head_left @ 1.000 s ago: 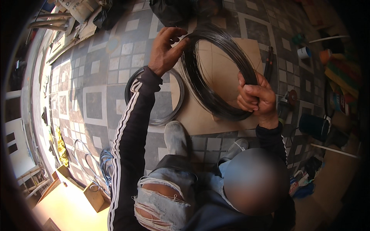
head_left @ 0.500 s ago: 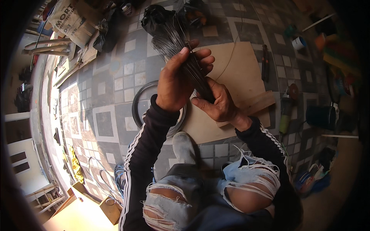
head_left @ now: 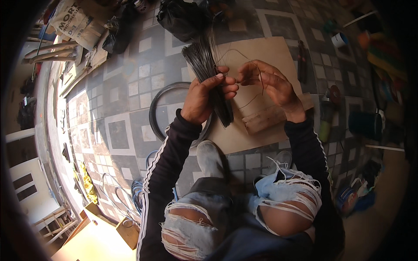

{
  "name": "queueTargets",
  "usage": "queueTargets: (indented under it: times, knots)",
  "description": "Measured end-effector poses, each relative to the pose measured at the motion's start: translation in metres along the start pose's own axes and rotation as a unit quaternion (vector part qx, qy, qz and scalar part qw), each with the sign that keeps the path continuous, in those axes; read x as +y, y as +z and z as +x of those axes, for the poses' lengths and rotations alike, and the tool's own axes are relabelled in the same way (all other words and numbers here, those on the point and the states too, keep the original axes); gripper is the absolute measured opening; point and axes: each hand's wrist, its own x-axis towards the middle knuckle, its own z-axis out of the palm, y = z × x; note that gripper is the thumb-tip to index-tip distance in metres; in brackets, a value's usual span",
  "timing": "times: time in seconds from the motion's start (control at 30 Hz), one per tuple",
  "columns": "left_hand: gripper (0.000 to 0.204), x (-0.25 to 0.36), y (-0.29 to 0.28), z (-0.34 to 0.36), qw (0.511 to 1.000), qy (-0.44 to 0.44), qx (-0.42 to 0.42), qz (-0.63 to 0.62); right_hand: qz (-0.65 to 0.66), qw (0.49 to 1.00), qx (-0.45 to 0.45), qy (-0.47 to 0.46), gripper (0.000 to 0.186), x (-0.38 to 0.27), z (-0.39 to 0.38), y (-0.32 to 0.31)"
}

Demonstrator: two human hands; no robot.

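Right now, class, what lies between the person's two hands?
In the head view, a single thin wire runs between them, pulled from the dark wire bundle gripped in the left hand toward the right hand, above the plywood board.

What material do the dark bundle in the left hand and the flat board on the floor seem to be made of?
The dark bundle in the left hand looks like thin metal wire: many stiff, straight dark grey strands with a dull sheen. One loose strand at the right hand keeps a bent shape, as wire does. The flat board looks like bare plywood or fibreboard: pale tan, matte, unpainted.
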Motion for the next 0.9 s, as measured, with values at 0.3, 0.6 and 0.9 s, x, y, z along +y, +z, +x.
queueTargets:
  times: [0.3,0.6,0.9]
  knots:
    - [0.032,-0.010,0.008,-0.008,1.000,0.001,0.006,0.020,-0.253,0.958,0.134,-0.021,0.029,-0.027,0.047,-0.002]
    - [0.021,-0.014,0.013,-0.007,1.000,-0.002,-0.001,0.011,-0.178,0.966,0.178,0.063,0.030,-0.007,0.094,0.002]
    - [0.021,-0.012,0.002,-0.010,0.999,0.025,0.019,0.006,-0.098,0.974,0.203,0.000,0.022,0.005,0.104,0.001]
